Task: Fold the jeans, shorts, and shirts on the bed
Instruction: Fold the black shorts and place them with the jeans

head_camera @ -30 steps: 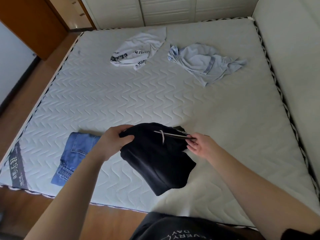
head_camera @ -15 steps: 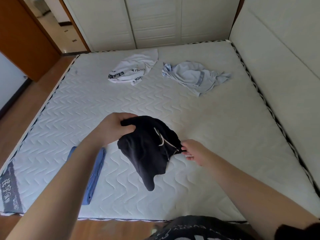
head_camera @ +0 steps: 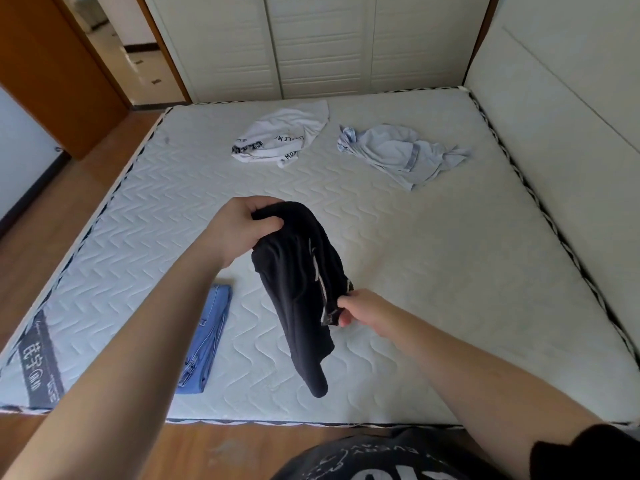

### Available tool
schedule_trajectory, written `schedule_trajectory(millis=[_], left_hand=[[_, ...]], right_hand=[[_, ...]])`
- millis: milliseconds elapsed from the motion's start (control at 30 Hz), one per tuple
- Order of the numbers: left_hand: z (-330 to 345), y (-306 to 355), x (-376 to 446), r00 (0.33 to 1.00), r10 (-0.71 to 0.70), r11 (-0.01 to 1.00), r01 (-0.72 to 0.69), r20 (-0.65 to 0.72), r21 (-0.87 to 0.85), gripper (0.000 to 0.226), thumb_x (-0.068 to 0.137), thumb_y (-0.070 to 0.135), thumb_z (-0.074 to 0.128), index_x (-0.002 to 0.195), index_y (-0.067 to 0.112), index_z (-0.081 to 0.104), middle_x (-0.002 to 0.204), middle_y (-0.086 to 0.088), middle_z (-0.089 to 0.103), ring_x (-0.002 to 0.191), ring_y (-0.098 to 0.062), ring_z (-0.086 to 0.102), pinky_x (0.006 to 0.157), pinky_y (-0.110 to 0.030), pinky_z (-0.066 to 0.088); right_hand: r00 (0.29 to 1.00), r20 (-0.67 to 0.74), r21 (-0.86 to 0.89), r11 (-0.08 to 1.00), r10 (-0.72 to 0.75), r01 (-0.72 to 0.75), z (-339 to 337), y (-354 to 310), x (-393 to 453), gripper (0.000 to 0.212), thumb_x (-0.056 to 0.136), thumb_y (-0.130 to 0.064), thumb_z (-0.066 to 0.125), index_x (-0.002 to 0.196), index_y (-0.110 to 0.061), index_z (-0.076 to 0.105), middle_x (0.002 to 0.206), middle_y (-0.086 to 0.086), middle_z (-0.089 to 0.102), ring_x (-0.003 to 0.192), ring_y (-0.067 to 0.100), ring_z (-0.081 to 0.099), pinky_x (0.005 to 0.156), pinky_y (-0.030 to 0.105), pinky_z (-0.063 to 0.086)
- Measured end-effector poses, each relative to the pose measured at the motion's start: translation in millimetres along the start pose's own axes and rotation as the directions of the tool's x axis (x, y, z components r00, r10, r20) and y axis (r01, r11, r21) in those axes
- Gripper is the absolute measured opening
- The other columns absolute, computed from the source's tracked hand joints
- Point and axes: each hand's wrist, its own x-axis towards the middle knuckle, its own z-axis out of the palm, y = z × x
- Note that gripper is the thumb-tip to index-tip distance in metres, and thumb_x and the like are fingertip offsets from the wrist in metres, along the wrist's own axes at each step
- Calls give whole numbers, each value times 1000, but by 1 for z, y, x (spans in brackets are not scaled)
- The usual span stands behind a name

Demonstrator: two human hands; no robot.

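Head view, ordered near to far. At the bottom edge of the frame a dark printed shirt worn by the person (head_camera: 388, 462) is partly visible. Above it, both forearms reach forward over the bed (head_camera: 450, 289). The right hand (head_camera: 363, 308), at centre frame and nearer the camera, pinches one corner of the black shorts (head_camera: 298, 292) between thumb and fingers. The left hand (head_camera: 242, 228), higher and farther, grips the opposite corner with fingers curled round the cloth. The shorts hang clear of the mattress; the held edge, with its pale drawstring, runs diagonally from upper left to lower right, and the loose fabric droops toward the lower centre. Judged from this, spreading the shorts flat calls for levelling that held edge. Folded blue jeans (head_camera: 207, 341) lie at lower left, partly hidden by the left forearm. Toward the upper centre a crumpled white shirt with black lettering (head_camera: 280, 138) lies unfolded, and a crumpled pale blue shirt (head_camera: 398, 154) lies just to its right.
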Motion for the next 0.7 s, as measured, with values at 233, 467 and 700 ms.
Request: schedule_trajectory(millis=[233,467,700], left_hand=[[-12,-2,-10,999,47,997,-45,28,-66,32,78,17,62,103,33,75,98,4,76,92,-15,71,79,-29,56],[-29,0,-20,985,153,988,-150,80,-49,34,80,16,62,105,37,74,101,7,75,96,-11,70,82,-20,55],[-59,-14,-23,986,156,951,-165,56,261,41,87,11,63,107,45,69,98,19,72,92,1,66,85,-13,48]], right_hand=[[993,29,328,937,114,-117,9,-7,-9,26,98,-26,47,110,-8,60,75,7,73,41,12,53,45,22,42],[988,-152,452,890,9,61,4,-20,0,29,101,-8,39,121,3,56,75,8,70,52,10,67,42,19,46],[861,-458,104,948,-222,300,-66,-47,-4,22,94,-6,50,113,0,59,80,9,71,61,17,72,59,27,59]])
